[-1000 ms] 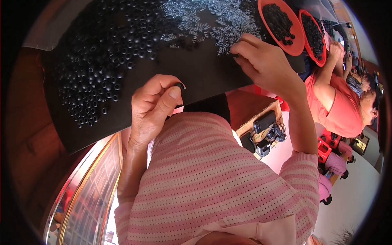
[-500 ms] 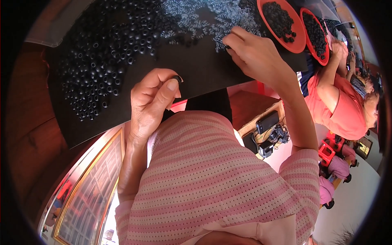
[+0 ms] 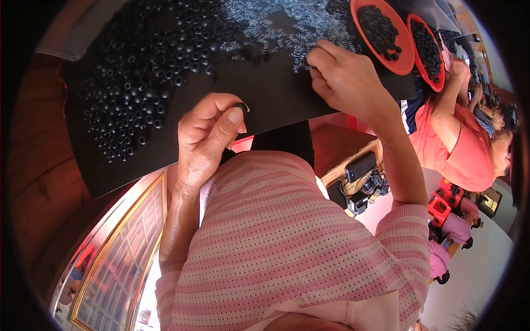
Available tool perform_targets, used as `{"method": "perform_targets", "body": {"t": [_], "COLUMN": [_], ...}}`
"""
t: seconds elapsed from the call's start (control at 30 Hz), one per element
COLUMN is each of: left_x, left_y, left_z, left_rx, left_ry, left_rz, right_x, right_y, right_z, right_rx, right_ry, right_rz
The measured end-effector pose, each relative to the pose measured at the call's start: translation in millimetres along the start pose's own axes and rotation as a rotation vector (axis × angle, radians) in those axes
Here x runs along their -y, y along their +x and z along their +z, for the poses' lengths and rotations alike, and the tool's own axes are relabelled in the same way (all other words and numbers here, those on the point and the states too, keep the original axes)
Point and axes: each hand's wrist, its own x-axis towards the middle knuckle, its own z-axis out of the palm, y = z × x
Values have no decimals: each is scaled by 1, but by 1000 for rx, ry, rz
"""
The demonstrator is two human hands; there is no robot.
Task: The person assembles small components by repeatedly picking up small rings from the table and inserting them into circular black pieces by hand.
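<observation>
My left hand [image 3: 208,137] is closed near the front edge of a black mat [image 3: 276,94], pinching a small black ring [image 3: 242,106] between thumb and forefinger. My right hand [image 3: 346,80] rests further right on the mat, its fingertips bent down into a scatter of small metal springs [image 3: 287,25]; whether it holds one is hidden. A large heap of black rubber rings [image 3: 138,71] covers the mat's left half.
Two orange dishes [image 3: 386,60] [image 3: 436,80] with black rings sit at the mat's right end. A person in an orange top [image 3: 464,149] works on the right. Below the mat are a wooden shelf with black devices [image 3: 361,165] and red stools [image 3: 439,207].
My right hand has slid slightly left and down among the springs. My left hand keeps its pinch on the black ring and has barely moved.
</observation>
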Motion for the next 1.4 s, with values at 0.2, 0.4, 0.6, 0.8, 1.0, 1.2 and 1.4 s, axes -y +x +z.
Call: {"method": "perform_targets", "body": {"t": [0.2,0.4,0.6,0.8,1.0,1.2,1.4], "left_x": [0,-1,-4,-2,3,7,1], "left_y": [2,6,6,5,3,5,3], "left_z": [-4,-10,-13,-13,-13,-13,-13], "left_rx": [5,16,15,-11,-53,-22,-63], "left_ry": [-74,-243,-410,-461,-499,-480,-517], "left_rz": [-7,-31,-89,-74,-18,75,13], "right_x": [10,36,64,78,90,97,82], "right_y": [3,22,43,55,43,33,39], "right_z": [-3,9,6,21,27,30,16], "right_rx": [-2,-146,-85,-233,-281,-269,-232], "right_ry": [192,699,1265,1006,829,799,796], "right_rz": [18,-25,147,-56,-97,-112,-73]}}
